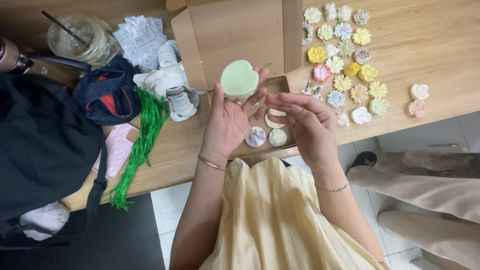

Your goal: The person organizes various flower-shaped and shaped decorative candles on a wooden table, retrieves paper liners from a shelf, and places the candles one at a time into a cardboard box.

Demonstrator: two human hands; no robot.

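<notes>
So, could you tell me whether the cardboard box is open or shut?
Open: the cardboard box has its flaps spread outward, showing its bare inside.

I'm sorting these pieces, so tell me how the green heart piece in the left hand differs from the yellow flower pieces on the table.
The green heart piece is a smooth, plain heart; the yellow flower pieces have ridged petals. The heart piece looks clearly larger than any flower piece. It is held up at the left hand's fingertips, while the flower pieces lie flat on the wooden table. Both are pastel, matte, moulded-looking pieces.
</notes>
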